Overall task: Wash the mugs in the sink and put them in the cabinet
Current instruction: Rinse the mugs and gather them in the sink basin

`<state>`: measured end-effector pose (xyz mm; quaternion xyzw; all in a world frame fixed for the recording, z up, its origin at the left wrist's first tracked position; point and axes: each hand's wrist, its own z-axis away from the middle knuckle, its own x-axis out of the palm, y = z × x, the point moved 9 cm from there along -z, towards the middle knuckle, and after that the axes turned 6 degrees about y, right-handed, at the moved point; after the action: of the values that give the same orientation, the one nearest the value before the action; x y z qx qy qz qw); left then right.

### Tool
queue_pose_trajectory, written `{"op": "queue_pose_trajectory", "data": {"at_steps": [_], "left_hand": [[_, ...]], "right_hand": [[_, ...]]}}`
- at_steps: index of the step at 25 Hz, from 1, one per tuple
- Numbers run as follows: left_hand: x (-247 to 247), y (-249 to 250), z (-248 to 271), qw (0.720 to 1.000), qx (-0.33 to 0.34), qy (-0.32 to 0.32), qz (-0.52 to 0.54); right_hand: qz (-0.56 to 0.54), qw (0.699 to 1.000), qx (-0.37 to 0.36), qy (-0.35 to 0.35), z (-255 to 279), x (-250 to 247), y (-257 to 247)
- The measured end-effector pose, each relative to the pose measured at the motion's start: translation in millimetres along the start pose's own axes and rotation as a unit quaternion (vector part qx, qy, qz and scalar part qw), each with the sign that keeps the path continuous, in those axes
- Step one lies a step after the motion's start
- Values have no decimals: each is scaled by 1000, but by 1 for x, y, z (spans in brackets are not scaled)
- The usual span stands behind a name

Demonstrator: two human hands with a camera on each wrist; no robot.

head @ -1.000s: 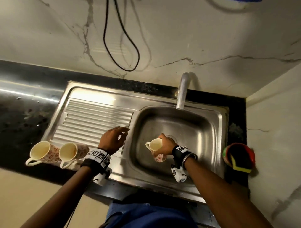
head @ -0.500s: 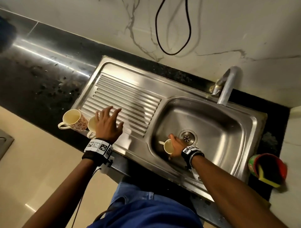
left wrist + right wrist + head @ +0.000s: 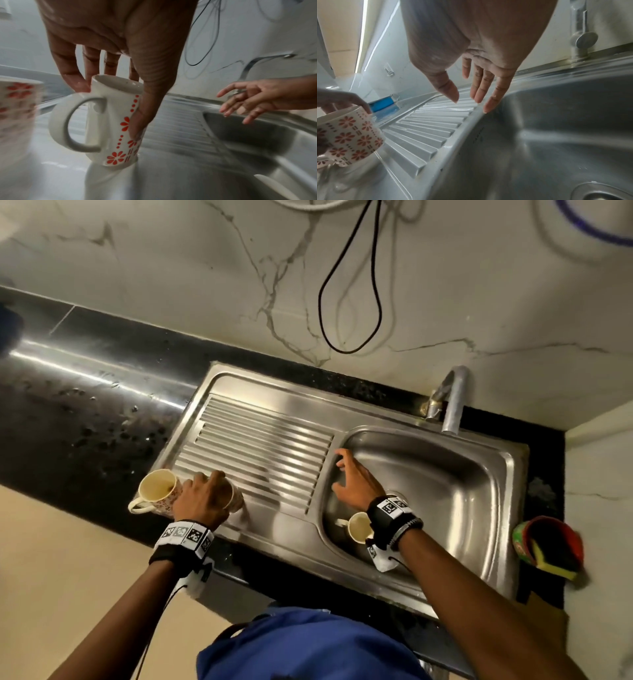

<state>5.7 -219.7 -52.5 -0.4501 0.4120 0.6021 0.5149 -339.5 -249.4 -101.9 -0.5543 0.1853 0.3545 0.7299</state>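
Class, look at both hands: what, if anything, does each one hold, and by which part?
The left hand grips a flowered mug from above by its rim and side, not its handle. The right hand holds nothing, fingers spread.

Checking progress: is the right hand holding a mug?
No, the right hand is open with spread fingers over the sink edge, holding nothing.

A home kitchen: a steel sink (image 3: 493,474) with ribbed drainboard (image 3: 260,453) set in a dark stone counter (image 3: 85,412), tap (image 3: 454,402) against a marble-look wall (image 3: 171,285).
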Motion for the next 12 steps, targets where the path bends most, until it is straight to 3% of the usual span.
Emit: {"op": "queue_pose_trajectory", "data": {"at_steps": [4,8,12], "left_hand": [[-8,68,-6,992,120,15,42],[-12,198,-13,966,251,-10,62],[-28,313,-2,936,333,-45,105]], "right_hand": [[-28,999,-34,6,13,-4,-12],[-43,998,-38,-1,26,-17,-4],[-67,994,-28,80,35,-58,37]]}}
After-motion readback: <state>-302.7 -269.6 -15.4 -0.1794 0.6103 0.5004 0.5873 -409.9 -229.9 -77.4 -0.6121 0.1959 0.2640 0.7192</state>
